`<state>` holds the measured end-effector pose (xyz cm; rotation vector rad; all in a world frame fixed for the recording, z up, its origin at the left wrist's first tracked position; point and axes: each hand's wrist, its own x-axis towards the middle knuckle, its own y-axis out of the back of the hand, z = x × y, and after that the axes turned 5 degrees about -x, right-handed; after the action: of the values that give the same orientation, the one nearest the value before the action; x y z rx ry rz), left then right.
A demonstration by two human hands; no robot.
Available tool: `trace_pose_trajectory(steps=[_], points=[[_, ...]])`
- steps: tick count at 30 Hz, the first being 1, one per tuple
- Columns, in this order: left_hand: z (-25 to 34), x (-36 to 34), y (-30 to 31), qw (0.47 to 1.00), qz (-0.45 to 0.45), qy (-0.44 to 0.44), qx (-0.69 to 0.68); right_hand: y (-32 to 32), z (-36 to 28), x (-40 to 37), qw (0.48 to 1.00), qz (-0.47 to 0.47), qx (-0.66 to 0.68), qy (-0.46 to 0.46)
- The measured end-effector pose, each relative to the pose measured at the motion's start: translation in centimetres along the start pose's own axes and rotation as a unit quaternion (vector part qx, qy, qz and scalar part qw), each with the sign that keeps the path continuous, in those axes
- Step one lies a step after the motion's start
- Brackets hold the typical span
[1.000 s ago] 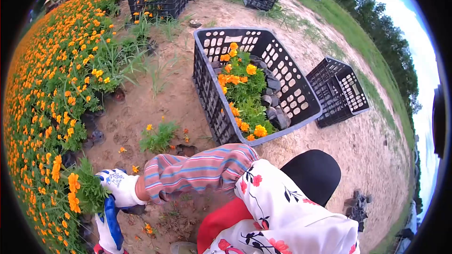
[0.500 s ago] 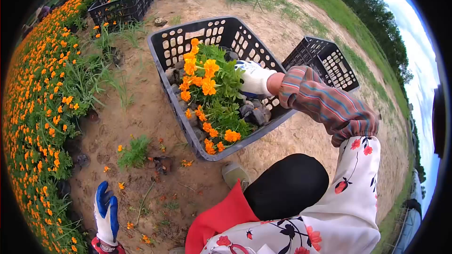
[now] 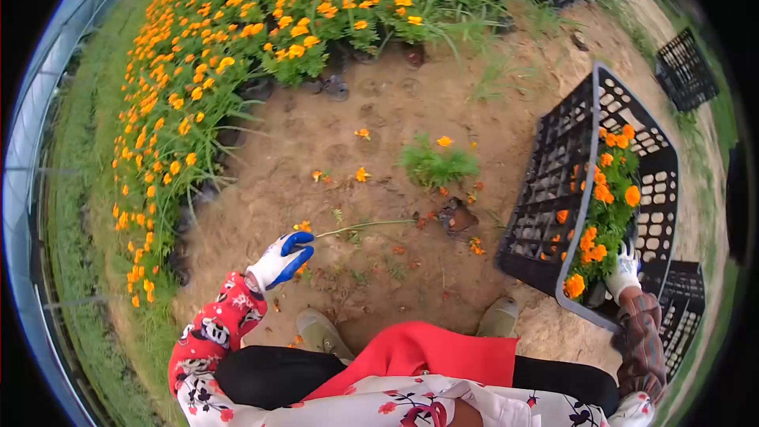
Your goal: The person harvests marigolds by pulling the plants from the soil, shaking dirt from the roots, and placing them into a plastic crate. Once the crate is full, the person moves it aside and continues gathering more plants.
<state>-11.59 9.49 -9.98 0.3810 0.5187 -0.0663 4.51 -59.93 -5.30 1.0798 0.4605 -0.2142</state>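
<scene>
Person crouched on bare soil, shoes (image 3: 320, 332) low between the two grips.

Left grip (image 3: 278, 261): white glove with blue palm, held just over the ground. Its fingers are loosely spread, with nothing seen in them. A loose bloom (image 3: 303, 227) lies just past its fingertips. The stem (image 3: 364, 226) lies on the soil ahead and to the right of this grip. Its long axis runs crosswise, the near end close to the blue fingertips and the far end toward a dark pot (image 3: 457, 216). The left grip is much the nearer to the stem; the right is well apart from it.

Right grip (image 3: 626, 270): white glove, striped sleeve, down inside the crate (image 3: 545, 213) at its near end, in among the marigolds (image 3: 609, 198). Its fingers are hidden in the leaves, so it can't be told whether they close on a plant.

Beyond the stem, a loose plant (image 3: 437, 164) lies on the soil. The flower bed (image 3: 237, 55) is far ahead and left of the left grip. Another crate (image 3: 684, 71) stands far beyond the right grip.
</scene>
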Motion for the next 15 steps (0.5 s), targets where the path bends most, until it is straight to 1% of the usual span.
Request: trace_pose_trajectory(steps=[1,2,3,4,5,6,7,8,10,12,14,15], points=[[-0.2,-1.0,0.3,0.992,0.019,0.070,-0.101,-1.2,0.3,0.3,0.998,0.009,-0.048,0.026],[-1.1,-1.8,1.1,0.981,0.042,0.147,-0.116,-0.2,0.1,0.1,0.997,-0.040,-0.059,0.006],[-6.2,-2.0,1.3,0.983,0.095,0.060,-0.142,-1.1,0.8,1.3,0.998,-0.064,0.003,-0.012],[-8.7,-2.3,1.4,0.959,0.160,0.106,-0.208,1.3,-1.1,0.4,0.997,-0.051,-0.058,-0.032],[-11.2,-2.9,1.6,0.932,0.231,0.122,-0.250,1.9,-0.7,-0.2,0.995,-0.031,-0.073,-0.061],[-14.6,-3.5,2.2,0.925,0.248,0.120,-0.263,3.0,-0.6,0.1,0.995,-0.003,-0.055,-0.080],[-18.2,-3.8,2.8,0.893,0.369,0.134,-0.221,4.2,-0.1,0.5,0.994,0.031,-0.030,-0.103],[-20.5,-4.5,3.5,0.847,0.480,0.146,-0.175,5.6,0.2,0.9,0.990,0.070,-0.001,-0.122],[-22.2,-7.4,6.6,0.752,0.558,0.173,-0.304,9.5,0.7,1.9,0.975,0.157,0.067,-0.143],[-28.7,-9.7,10.4,0.680,0.675,0.258,-0.126,14.4,-0.5,2.5,0.943,0.260,0.151,-0.142],[-26.9,-12.2,13.9,0.565,0.736,0.365,-0.078,19.3,-3.0,2.2,0.907,0.338,0.218,-0.121],[-27.0,-13.1,15.4,0.564,0.732,0.374,-0.080,21.5,-4.7,1.9,0.892,0.368,0.240,-0.102]])
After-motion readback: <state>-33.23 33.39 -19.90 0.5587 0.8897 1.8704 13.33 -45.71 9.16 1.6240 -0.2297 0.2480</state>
